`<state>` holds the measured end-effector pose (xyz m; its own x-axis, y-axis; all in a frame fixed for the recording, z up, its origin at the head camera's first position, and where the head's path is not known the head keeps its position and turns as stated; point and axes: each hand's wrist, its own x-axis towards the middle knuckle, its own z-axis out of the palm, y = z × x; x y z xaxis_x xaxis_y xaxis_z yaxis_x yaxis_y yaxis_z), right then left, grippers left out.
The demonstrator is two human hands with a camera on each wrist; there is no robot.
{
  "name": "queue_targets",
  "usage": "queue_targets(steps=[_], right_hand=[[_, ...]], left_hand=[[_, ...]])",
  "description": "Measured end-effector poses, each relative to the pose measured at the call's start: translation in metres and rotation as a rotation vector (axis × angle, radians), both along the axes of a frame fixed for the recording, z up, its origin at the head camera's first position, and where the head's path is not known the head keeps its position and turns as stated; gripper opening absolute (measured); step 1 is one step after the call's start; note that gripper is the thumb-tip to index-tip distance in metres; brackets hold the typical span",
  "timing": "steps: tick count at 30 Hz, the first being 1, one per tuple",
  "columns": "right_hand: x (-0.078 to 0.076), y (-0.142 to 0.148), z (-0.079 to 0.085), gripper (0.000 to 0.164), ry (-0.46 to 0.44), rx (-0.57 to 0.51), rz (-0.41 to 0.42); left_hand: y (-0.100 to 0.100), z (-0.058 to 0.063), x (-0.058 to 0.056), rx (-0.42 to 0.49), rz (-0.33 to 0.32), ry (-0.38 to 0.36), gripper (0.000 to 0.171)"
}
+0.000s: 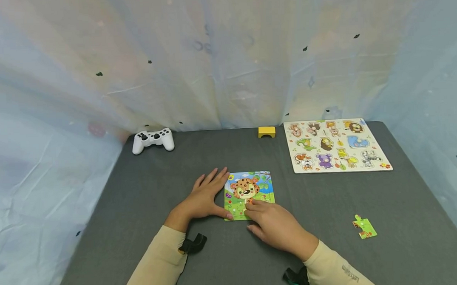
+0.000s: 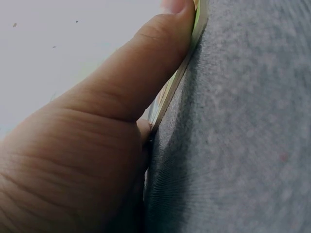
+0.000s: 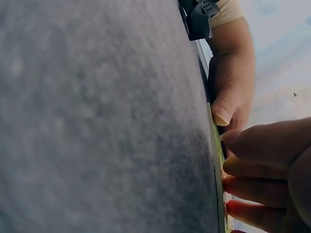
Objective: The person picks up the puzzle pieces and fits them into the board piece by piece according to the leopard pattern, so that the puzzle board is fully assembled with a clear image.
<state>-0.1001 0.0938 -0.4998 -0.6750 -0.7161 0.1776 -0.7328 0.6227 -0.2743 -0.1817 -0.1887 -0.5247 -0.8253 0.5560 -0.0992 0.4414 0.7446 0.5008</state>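
A square leopard jigsaw puzzle point(image 1: 267, 194) lies flat on the grey table in the head view. My left hand point(image 1: 204, 199) rests along its left side, fingers stretched forward and thumb across the lower left corner. In the left wrist view the thumb point(image 2: 141, 68) lies over the puzzle's thin edge point(image 2: 167, 99). From the lower right my right hand point(image 1: 280, 227) presses its nearly straight fingertips on the puzzle's lower part, hiding some of the picture. The right wrist view shows those fingers point(image 3: 257, 189) touching the top face. A loose green jigsaw piece point(image 1: 366, 228) lies off to the right.
A white game controller point(image 1: 153, 140) sits at the back left of the table point(image 1: 218, 257). A yellow arched block point(image 1: 266, 131) stands at the back edge, left of a large white animal puzzle board point(image 1: 293, 153). Patterned curtains hang behind and at both sides.
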Motion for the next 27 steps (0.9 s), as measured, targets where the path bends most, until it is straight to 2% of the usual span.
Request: queue_targets(steps=[5, 12, 15, 21, 27], right_hand=[[0.006, 0.002, -0.004, 0.046, -0.084, 0.0, -0.03], [0.017, 0.015, -0.021, 0.063, -0.27, -0.118, -0.016], [0.016, 0.019, -0.024, 0.059, -0.286, -0.176, -0.012], [0.017, 0.034, -0.022, 0.048, -0.239, -0.298, -0.026], [0.016, 0.065, -0.021, 0.044, -0.285, -0.454, -0.127]], left_hand=[[0.0, -0.002, 0.0, 0.01, -0.01, 0.001, 0.137], [-0.001, -0.002, 0.001, 0.006, -0.009, 0.006, 0.136], [-0.002, -0.003, 0.0, 0.008, -0.004, 0.008, 0.136], [-0.001, -0.003, 0.001, 0.006, -0.012, -0.002, 0.136], [-0.002, -0.001, 0.002, 0.034, -0.015, -0.008, 0.137]])
